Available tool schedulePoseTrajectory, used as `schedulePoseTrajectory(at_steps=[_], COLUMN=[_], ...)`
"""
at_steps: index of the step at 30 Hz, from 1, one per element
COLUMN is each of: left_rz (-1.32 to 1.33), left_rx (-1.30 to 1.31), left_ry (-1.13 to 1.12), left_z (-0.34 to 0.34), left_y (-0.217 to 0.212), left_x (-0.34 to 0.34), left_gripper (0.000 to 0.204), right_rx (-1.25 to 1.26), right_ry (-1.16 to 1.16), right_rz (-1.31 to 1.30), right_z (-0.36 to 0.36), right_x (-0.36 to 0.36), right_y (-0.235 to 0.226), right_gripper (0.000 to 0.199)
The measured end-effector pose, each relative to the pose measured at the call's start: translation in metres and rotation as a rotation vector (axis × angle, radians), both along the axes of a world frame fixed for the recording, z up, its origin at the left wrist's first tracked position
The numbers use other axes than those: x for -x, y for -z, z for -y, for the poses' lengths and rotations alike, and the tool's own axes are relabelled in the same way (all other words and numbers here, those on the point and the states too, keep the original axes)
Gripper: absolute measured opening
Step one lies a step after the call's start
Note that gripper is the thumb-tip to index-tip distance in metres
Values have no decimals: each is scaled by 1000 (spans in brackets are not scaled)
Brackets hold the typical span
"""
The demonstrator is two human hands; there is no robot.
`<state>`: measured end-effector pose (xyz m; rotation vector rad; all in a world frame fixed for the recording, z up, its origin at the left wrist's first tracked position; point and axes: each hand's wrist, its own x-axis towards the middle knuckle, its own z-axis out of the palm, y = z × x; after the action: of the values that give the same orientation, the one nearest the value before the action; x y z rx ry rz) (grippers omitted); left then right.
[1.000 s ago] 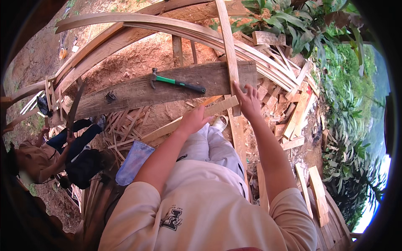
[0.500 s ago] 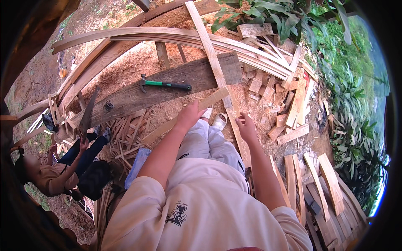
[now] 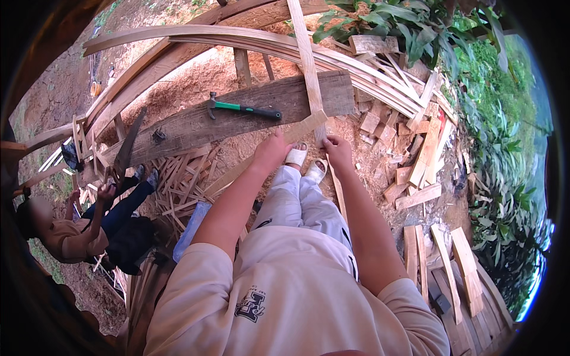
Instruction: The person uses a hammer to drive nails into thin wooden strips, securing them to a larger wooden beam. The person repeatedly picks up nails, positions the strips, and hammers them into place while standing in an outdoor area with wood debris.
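Note:
My left hand (image 3: 273, 153) is closed around a wooden strip (image 3: 306, 126) that slants from lower left to upper right. The strip's far end crosses over a long, pale wooden slat (image 3: 306, 56), which runs away from me over a weathered plank (image 3: 267, 95). At the slat's near end my right hand (image 3: 337, 153) is closed, thumb and fingers pinching its edge. A claw hammer (image 3: 245, 109) with a green and black handle lies on the plank, left of the slat. Further left on the plank sits a small dark object (image 3: 158, 136), too small to name.
Long curved strips (image 3: 249, 37) span the far side. Offcuts (image 3: 415, 160) are heaped at right, thin scraps (image 3: 184, 184) at left. A person (image 3: 77, 231) at left holds a handsaw (image 3: 128, 142). Boards (image 3: 467, 270) lie at lower right, beside leafy plants (image 3: 504, 196).
My right hand has moved away from me and left, from beside the slat onto its near end. The left hand keeps the strip. At left, the person's hands have shifted slightly.

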<state>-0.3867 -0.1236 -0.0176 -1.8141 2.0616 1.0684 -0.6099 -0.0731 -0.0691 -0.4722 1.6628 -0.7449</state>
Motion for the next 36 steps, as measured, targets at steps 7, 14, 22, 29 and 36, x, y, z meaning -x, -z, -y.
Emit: schedulePoseTrajectory(at_steps=[7, 14, 22, 29, 36], left_rz=[-1, -14, 18, 72, -205], left_rx=[-1, 18, 211, 225, 333], left_ry=[-26, -36, -46, -235, -24], left_z=[-4, 6, 9, 4, -10], left_y=[-6, -13, 6, 6, 21], left_x=[8, 10, 4, -7, -47], left_gripper=[56, 52, 52, 55, 57], right_rx=[124, 89, 129, 70, 144], right_ry=[-39, -130, -100, -650, -648], right_rz=[38, -19, -71, -578, -689], right_z=[-7, 4, -2, 34, 31], right_x=[-24, -30, -13, -33, -7], right_y=[9, 0, 1, -34, -8], right_gripper=[29, 33, 53, 69, 40])
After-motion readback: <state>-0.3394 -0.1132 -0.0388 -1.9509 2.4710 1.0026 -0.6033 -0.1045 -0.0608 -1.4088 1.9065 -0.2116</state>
